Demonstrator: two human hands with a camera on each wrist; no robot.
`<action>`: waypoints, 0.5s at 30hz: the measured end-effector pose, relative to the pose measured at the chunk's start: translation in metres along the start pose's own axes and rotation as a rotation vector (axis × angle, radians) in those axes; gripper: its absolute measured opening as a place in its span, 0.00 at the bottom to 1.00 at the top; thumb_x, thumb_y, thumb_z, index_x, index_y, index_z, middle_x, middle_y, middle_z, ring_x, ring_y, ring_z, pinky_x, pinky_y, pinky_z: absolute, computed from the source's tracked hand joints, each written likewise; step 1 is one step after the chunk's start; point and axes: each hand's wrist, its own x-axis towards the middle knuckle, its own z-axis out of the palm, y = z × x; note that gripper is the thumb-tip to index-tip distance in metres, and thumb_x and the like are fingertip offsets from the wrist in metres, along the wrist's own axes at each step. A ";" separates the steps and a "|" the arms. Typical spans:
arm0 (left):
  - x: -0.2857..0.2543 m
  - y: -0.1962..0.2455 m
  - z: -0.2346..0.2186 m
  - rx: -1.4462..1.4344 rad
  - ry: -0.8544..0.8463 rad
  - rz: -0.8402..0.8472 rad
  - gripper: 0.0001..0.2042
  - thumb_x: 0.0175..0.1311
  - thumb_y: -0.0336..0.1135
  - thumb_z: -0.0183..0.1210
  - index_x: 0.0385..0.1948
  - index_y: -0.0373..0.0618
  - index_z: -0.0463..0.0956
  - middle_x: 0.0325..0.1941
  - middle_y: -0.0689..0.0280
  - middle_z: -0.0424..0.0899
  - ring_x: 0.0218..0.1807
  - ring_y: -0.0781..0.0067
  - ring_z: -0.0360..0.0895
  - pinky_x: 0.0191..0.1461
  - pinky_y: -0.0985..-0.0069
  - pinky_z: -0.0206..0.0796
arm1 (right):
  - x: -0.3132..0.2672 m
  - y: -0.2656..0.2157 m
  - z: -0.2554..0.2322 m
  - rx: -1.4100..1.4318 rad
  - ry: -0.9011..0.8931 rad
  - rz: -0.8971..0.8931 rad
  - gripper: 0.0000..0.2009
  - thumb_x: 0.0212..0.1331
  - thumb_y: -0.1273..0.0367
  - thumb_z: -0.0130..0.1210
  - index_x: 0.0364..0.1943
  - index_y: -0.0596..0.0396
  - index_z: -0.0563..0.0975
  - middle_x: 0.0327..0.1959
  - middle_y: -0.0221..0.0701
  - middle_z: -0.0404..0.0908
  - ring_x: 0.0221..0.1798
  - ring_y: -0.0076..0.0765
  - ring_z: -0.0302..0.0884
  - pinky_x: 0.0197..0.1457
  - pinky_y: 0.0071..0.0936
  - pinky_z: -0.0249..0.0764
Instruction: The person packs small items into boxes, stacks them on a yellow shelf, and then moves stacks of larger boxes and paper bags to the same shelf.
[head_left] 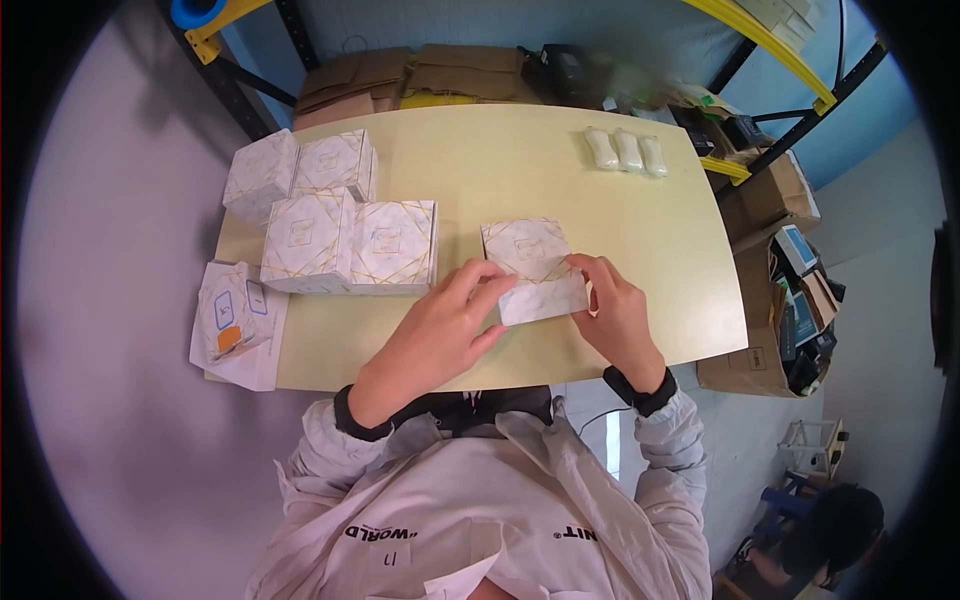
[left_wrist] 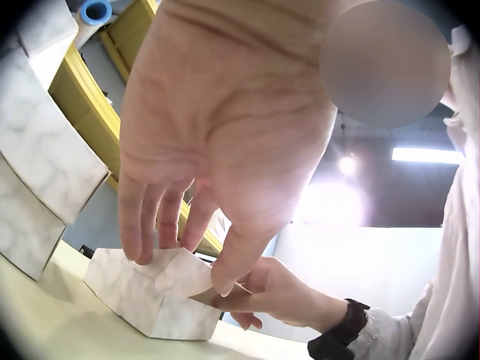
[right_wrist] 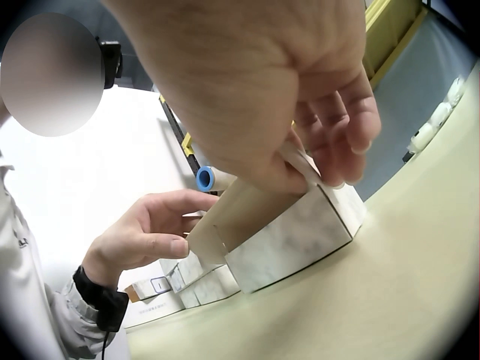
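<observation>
A white marble-patterned gift box with gold lines sits on the table in front of me. Its lid flap is partly raised, and the brown inside shows in the right wrist view. My left hand is at the box's left side, fingers extended with fingertips at the lid and the thumb spread apart near the edge. On the other side my right hand pinches the box's right corner, its thumb on the near side and its other fingers beyond the wall. The box's contents are hidden.
Several matching boxes stand at the table's left. Beside them, a box with blue and orange marks lies on a white sheet. Three white wrapped pieces lie at the back right. A filled carton stands off the table's right edge.
</observation>
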 end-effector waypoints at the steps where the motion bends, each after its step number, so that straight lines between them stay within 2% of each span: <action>1: -0.001 0.000 0.002 0.004 -0.014 -0.014 0.26 0.67 0.30 0.71 0.67 0.43 0.77 0.66 0.58 0.75 0.61 0.51 0.81 0.62 0.60 0.78 | -0.001 0.001 0.001 0.001 0.000 0.001 0.30 0.47 0.81 0.66 0.60 0.53 0.79 0.45 0.36 0.86 0.40 0.47 0.90 0.40 0.40 0.85; 3: -0.003 0.000 0.008 0.009 -0.028 -0.029 0.26 0.67 0.30 0.71 0.67 0.42 0.77 0.68 0.58 0.75 0.61 0.51 0.81 0.62 0.60 0.79 | -0.005 0.004 0.001 -0.060 -0.046 -0.014 0.30 0.46 0.79 0.66 0.60 0.53 0.80 0.44 0.36 0.86 0.39 0.48 0.89 0.40 0.40 0.85; 7: -0.011 -0.008 0.021 0.102 0.032 0.051 0.26 0.67 0.30 0.72 0.67 0.41 0.77 0.75 0.52 0.70 0.65 0.50 0.81 0.64 0.62 0.80 | -0.009 0.001 -0.003 -0.069 -0.091 -0.011 0.31 0.45 0.77 0.67 0.62 0.53 0.80 0.45 0.35 0.85 0.40 0.47 0.88 0.41 0.40 0.85; 9: -0.016 -0.010 0.027 0.128 0.043 0.062 0.27 0.67 0.30 0.72 0.68 0.40 0.77 0.78 0.50 0.67 0.66 0.49 0.80 0.65 0.62 0.80 | -0.011 -0.002 -0.006 -0.119 -0.162 -0.051 0.34 0.46 0.76 0.68 0.65 0.55 0.79 0.48 0.34 0.86 0.46 0.44 0.88 0.44 0.39 0.86; 11: -0.020 -0.009 0.033 0.062 0.042 -0.034 0.30 0.67 0.30 0.71 0.72 0.41 0.74 0.82 0.44 0.64 0.71 0.44 0.77 0.70 0.59 0.77 | -0.013 -0.002 -0.004 -0.126 -0.144 -0.073 0.35 0.47 0.75 0.68 0.67 0.57 0.79 0.50 0.35 0.86 0.49 0.45 0.87 0.46 0.40 0.86; 13: -0.024 -0.008 0.038 0.061 0.019 -0.054 0.32 0.67 0.29 0.71 0.75 0.41 0.71 0.82 0.42 0.64 0.72 0.41 0.76 0.72 0.57 0.75 | -0.015 -0.002 -0.002 -0.132 -0.126 -0.096 0.36 0.47 0.75 0.68 0.68 0.58 0.78 0.51 0.37 0.86 0.51 0.45 0.86 0.49 0.40 0.86; 15: -0.026 -0.008 0.042 0.061 -0.001 -0.071 0.35 0.68 0.29 0.71 0.77 0.41 0.68 0.83 0.40 0.63 0.74 0.38 0.74 0.74 0.56 0.73 | -0.018 -0.001 0.001 -0.090 -0.099 -0.111 0.37 0.49 0.74 0.68 0.71 0.60 0.76 0.53 0.41 0.86 0.54 0.50 0.85 0.53 0.42 0.86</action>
